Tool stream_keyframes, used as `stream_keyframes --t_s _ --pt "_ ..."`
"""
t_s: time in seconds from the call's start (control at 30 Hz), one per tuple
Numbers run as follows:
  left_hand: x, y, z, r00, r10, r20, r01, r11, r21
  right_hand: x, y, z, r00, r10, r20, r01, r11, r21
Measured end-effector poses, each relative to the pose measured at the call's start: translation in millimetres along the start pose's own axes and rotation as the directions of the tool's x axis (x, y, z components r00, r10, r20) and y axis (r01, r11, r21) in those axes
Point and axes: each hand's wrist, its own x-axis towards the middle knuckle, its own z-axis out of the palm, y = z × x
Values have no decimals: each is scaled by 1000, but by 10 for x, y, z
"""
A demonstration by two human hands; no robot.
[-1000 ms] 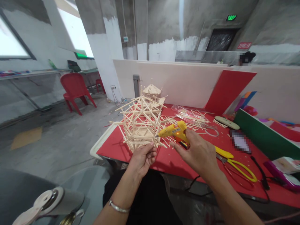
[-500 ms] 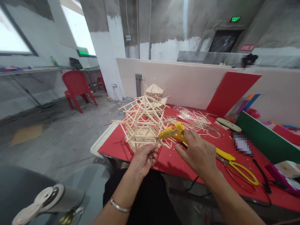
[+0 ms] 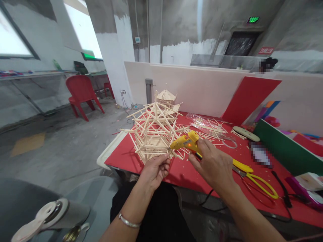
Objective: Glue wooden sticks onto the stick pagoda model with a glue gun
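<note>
A many-sided pavilion model of thin wooden sticks (image 3: 155, 117) stands at the front left of the red tabletop (image 3: 121, 152). My left hand (image 3: 155, 171) pinches at the lower front edge of this model; whether it grips a stick of the frame or a loose one is hidden by the fingers. In my right hand (image 3: 213, 161) is a yellow hot glue gun (image 3: 185, 141), its small orange light lit. The gun's nozzle points left and meets the model's lower right corner, just above my left fingertips.
A second stick model with a roof (image 3: 166, 95) stands behind. Loose sticks and a plastic bag of sticks (image 3: 205, 124) lie mid-table. Yellow-handled pliers (image 3: 262, 185) and a black cable (image 3: 282, 188) are at right. A bottle (image 3: 67, 211) stands on a grey surface at lower left.
</note>
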Motion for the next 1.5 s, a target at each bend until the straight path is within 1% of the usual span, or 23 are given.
stream_keyframes --t_s 0.97,1.23,1.5 --pt "28 -25 -39 1000 3 3 -3 1000 -30 8 -14 45 998 -28 -50 28 1000 -2" --pt "23 -10 -11 1000 -1 0 1 1000 -21 -16 24 27 996 -38 -83 38 999 -9" --pt "65 -1 -39 999 -26 36 27 999 -30 -23 44 7 994 -58 -92 61 998 25"
